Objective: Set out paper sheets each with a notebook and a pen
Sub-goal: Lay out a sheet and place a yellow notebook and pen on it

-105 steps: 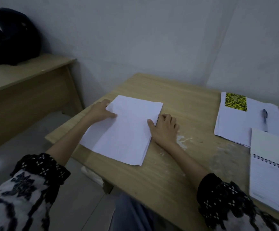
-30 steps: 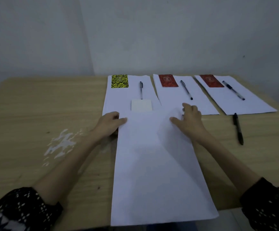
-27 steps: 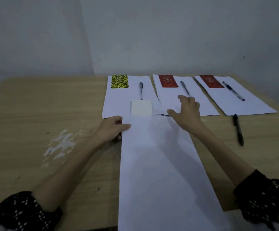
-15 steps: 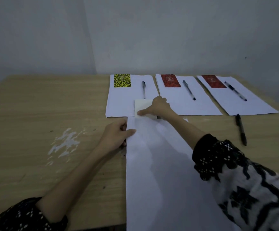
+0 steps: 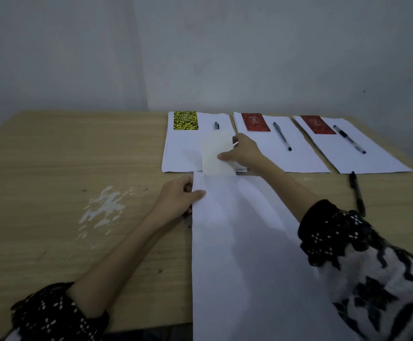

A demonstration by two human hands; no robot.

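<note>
Bare grey walls meet in a corner behind a wooden table (image 5: 52, 168) marked with a pale scuffed patch. At the far edge, toward 12 to 2 o'clock, three sheets lie side by side: one with a yellow notebook (image 5: 185, 120) and a half-hidden pen, and two others, each with a red notebook (image 5: 255, 122) and a pen (image 5: 282, 136). A spare pen (image 5: 357, 193) lies on bare wood at 3 o'clock.

Running from the near edge toward 12 o'clock is the new sheet (image 5: 237, 254). The left hand (image 5: 179, 196) lies on its far left corner, thumb on top of the paper, fingers at or under the edge. The right hand (image 5: 243, 151) pinches a cream notebook (image 5: 216, 153) by its right edge, thumb across its face, tilted up over the far end of the new sheet.

Paper this thin is light, limp and quick to slide or crease, so flat pressure near a corner suits it. The notebook looks light and stiffer; an edge pinch should carry it. The spare pen, slim and apt to roll, is best taken mid-barrel.
</note>
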